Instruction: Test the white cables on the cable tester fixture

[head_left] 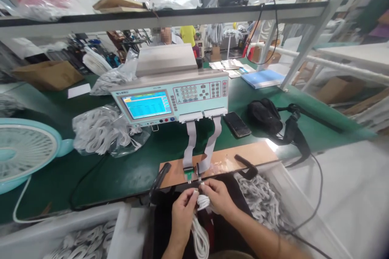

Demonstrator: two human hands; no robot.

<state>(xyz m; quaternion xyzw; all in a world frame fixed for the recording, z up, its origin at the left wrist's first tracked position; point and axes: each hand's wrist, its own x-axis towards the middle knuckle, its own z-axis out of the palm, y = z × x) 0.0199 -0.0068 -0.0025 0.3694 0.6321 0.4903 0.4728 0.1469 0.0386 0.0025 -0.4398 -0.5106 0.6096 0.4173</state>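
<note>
A coiled white cable [200, 238] hangs down between my hands in front of the bench edge. My left hand [182, 212] pinches one end of it between thumb and fingers. The other end is in the fingertips of my right hand [221, 199], held close to the left. Just beyond my fingertips, a small green circuit board with a plug [189, 175] sits at the end of one grey ribbon cable [190, 139]. A second ribbon cable [214, 141] ends beside it. Both run up to a tester with a lit blue screen [147, 105].
A wooden board [219, 160] lies along the bench's front edge. Bins of white cables stand at the lower left [121, 214] and right [291, 194]. Around the tester are a fan [27, 149], bagged cables [100, 131], a phone [237, 124] and a black bag [264, 115].
</note>
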